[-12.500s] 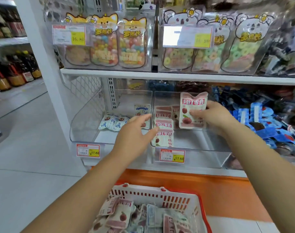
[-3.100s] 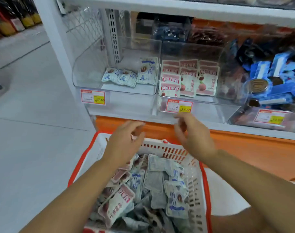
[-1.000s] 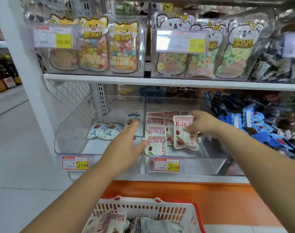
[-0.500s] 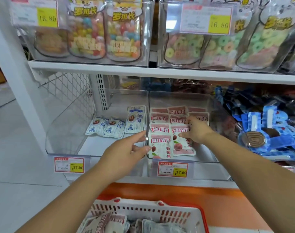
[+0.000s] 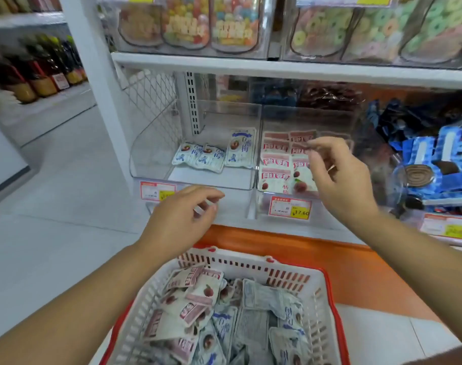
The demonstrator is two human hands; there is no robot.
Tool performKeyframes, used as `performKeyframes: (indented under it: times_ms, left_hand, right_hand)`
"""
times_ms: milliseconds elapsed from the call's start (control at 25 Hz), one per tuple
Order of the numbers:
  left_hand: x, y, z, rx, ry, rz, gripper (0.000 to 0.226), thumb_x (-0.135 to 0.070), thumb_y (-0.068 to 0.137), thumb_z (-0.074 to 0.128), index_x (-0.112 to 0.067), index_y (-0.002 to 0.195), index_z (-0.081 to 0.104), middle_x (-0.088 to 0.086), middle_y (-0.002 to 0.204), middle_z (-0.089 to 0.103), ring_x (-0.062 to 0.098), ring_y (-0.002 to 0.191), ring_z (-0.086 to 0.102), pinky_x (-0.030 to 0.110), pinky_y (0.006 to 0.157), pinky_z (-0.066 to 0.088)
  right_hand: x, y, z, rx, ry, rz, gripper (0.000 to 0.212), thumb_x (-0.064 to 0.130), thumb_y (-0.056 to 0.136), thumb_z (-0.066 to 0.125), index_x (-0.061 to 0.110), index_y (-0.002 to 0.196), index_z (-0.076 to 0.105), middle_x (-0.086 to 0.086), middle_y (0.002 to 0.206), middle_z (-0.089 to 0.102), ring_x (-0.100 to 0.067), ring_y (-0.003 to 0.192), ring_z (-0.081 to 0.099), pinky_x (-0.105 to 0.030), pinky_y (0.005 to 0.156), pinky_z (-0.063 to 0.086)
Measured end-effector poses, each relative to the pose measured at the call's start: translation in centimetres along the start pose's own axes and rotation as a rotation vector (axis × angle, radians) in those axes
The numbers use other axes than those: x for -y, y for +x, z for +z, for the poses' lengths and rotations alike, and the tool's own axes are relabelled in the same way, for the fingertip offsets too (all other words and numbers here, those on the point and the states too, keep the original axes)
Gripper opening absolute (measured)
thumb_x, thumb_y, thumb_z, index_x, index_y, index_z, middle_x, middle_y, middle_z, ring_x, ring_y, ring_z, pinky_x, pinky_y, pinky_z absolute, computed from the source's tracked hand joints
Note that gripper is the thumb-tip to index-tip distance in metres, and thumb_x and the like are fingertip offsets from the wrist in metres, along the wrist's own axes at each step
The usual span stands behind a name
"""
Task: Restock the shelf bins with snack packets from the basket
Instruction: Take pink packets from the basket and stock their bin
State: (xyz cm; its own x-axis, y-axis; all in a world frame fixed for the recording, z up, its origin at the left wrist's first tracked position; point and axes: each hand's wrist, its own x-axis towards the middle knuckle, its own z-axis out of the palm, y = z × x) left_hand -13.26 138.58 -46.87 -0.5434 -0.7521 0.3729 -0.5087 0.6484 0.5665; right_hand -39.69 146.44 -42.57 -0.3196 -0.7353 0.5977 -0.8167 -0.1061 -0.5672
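A red-and-white basket (image 5: 274, 271) sits below the shelf, full of pink and blue snack packets (image 5: 198, 306). On the shelf, the left clear bin (image 5: 156, 143) holds a few blue-printed packets (image 5: 211, 154). The right clear bin (image 5: 303, 111) holds rows of pink packets (image 5: 276, 164). My left hand (image 5: 182, 219) hovers in front of the left bin, fingers loosely curled, holding nothing. My right hand (image 5: 338, 177) is raised in front of the pink packets, fingers relaxed and empty.
Upper shelf (image 5: 277, 67) carries clear boxes of candy bags (image 5: 187, 25). Blue packages (image 5: 435, 159) fill the bin to the right. Price tags (image 5: 290, 208) hang on the bin fronts. An orange base (image 5: 330, 254) lies under the shelf. Bottles (image 5: 40, 75) stand at far left.
My right hand has let go of the pink packet, which now lies in the right bin, and pulled back. My left hand has dropped lower, and the view has tilted down towards the basket.
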Motion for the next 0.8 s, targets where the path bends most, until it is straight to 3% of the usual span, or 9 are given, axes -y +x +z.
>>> performKeyframes:
  times_ms: [160,280,360,480,600,800]
  left_hand:
    - [4.3,-6.9,1.9,0.471,0.143,-0.272,0.035,-0.026,0.094,0.061,-0.028,0.129,0.06,-0.006,0.126,0.061,0.008,0.105,0.06,0.029,0.094,0.048]
    - [6.2,-12.1,3.2,0.691,0.203,-0.412,0.051,-0.019,0.092,0.06,-0.025,0.141,0.048,0.002,0.142,0.051,0.019,0.124,0.052,0.027,0.102,0.04]
    - [6.7,-14.4,3.9,0.715,0.159,-0.465,0.058,-0.015,0.092,0.059,-0.022,0.146,0.04,0.002,0.148,0.044,0.02,0.132,0.045,0.023,0.105,0.035]
    - [7.9,-16.0,5.0,0.624,0.077,-0.545,0.051,-0.013,0.093,0.054,-0.023,0.142,0.044,0.001,0.146,0.046,0.017,0.128,0.048,0.02,0.099,0.037]
    - [9.4,-17.1,6.0,0.549,-0.017,-0.606,0.045,-0.012,0.092,0.051,-0.031,0.133,0.053,-0.008,0.136,0.056,0.007,0.111,0.054,0.017,0.09,0.045]
    - [10.3,-17.0,6.1,0.448,-0.117,-0.65,0.045,-0.008,0.093,0.05,-0.028,0.133,0.053,-0.017,0.12,0.05,0.006,0.1,0.054,0.007,0.074,0.046]
  right_hand:
    - [2.2,-7.6,4.7,0.42,-0.057,-0.106,0.026,0.028,0.099,0.049,0.024,0.124,0.056,0.013,0.08,0.059,-0.009,0.062,0.052,-0.029,0.059,0.041]
    - [1.7,-13.4,10.5,0.843,-0.165,-0.046,0.034,0.029,0.1,0.048,0.029,0.134,0.049,0.011,0.109,0.063,-0.011,0.082,0.058,-0.026,0.071,0.044]
    - [0.8,-17.0,14.8,1.051,-0.157,0.089,0.039,0.022,0.097,0.052,0.029,0.135,0.048,0.002,0.131,0.054,-0.016,0.105,0.058,-0.029,0.087,0.048]
    - [0.1,-20.4,19.5,1.086,-0.208,0.228,0.057,0.013,0.089,0.06,0.029,0.14,0.041,-0.001,0.147,0.039,-0.022,0.128,0.044,-0.039,0.105,0.043]
    - [-0.1,-21.4,21.4,1.062,-0.36,0.086,0.077,0.009,0.086,0.064,0.024,0.151,0.025,0.0,0.159,0.02,-0.023,0.143,0.026,-0.042,0.114,0.033]
    - [-1.1,-20.0,21.5,1.051,-0.455,-0.14,0.053,0.015,0.093,0.055,0.028,0.143,0.044,0.004,0.148,0.045,-0.02,0.132,0.045,-0.035,0.108,0.039]
